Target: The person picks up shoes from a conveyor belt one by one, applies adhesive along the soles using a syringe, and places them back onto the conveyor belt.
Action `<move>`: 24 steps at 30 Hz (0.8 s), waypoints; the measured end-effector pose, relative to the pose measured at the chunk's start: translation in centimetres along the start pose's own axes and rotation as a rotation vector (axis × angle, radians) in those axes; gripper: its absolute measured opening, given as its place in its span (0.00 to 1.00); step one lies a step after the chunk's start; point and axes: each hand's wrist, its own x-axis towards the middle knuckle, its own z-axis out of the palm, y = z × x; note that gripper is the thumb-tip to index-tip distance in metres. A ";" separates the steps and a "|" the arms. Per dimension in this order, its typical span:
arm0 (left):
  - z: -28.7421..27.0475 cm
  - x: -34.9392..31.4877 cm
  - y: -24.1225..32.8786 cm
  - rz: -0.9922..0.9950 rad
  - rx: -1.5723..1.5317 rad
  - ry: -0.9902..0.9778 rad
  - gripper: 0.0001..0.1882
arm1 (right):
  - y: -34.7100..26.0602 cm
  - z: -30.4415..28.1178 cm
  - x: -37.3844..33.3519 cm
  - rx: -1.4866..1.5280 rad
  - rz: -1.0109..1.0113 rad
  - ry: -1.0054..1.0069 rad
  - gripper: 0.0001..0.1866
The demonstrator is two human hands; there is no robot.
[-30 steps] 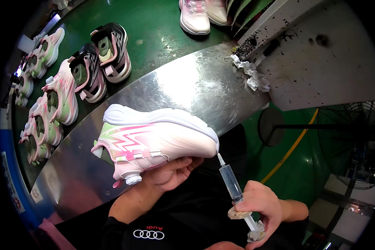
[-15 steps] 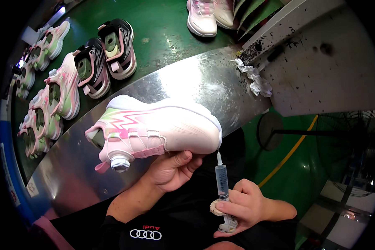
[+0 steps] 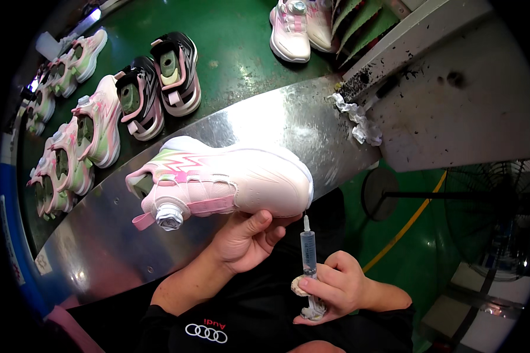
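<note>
My left hand [image 3: 244,236] grips a pink and white sneaker [image 3: 224,181] from below, holding it on its side over the shiny metal table edge [image 3: 288,117], toe to the right. A round dial closure [image 3: 169,215] shows on its upper. My right hand [image 3: 330,286] holds a clear syringe [image 3: 308,250] upright, together with a small wad of rag against the palm. The syringe tip points up and sits just under the sneaker's toe end.
Several pink, green and black sneakers [image 3: 129,100] stand in rows on a green belt [image 3: 235,35] beyond the metal table. Another white pair [image 3: 297,26] sits at the top. Crumpled paper [image 3: 356,117] lies by a grey bench [image 3: 465,88]. A fan [image 3: 489,194] stands on the right.
The sneaker has turned in my left hand so its upper and dial face me. My right hand brought the syringe from a slant to upright under the toe.
</note>
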 end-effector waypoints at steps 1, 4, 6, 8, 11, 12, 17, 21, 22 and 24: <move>0.1 -0.2 0.0 -0.008 0.005 0.019 0.24 | 0.0 0.0 -0.1 0.010 -0.015 -0.002 0.32; 0.2 -0.6 -0.1 -0.035 -0.087 -0.016 0.19 | -0.7 0.1 -1.2 -0.008 -0.101 0.235 0.33; -0.2 -1.4 -0.2 -0.042 -0.081 -0.075 0.18 | 0.1 -0.7 -1.5 -0.050 -0.087 0.262 0.40; -1.6 -4.2 -0.6 -0.057 -0.139 -0.037 0.25 | 2.5 -0.8 -0.8 -0.057 -0.063 0.255 0.45; -0.8 -10.1 0.1 -0.002 -0.022 0.210 0.42 | 8.5 0.5 0.4 -0.097 -0.036 0.215 0.48; -0.8 -11.8 0.7 -0.025 0.036 0.275 0.43 | 9.7 0.8 1.1 -0.145 0.006 0.222 0.48; 1.0 -11.9 3.3 0.095 0.360 0.410 0.46 | 13.3 2.8 3.4 -0.148 0.042 0.275 0.46; 0.8 -4.1 6.7 0.214 0.587 0.308 0.38 | 13.5 3.4 3.4 -0.167 0.087 0.294 0.47; 0.8 -0.7 8.1 0.244 0.567 0.284 0.33 | 13.2 3.3 3.6 -0.180 0.083 0.294 0.48; 0.3 6.7 11.1 0.285 0.520 0.254 0.24 | 13.0 3.7 3.5 -0.172 0.099 0.294 0.48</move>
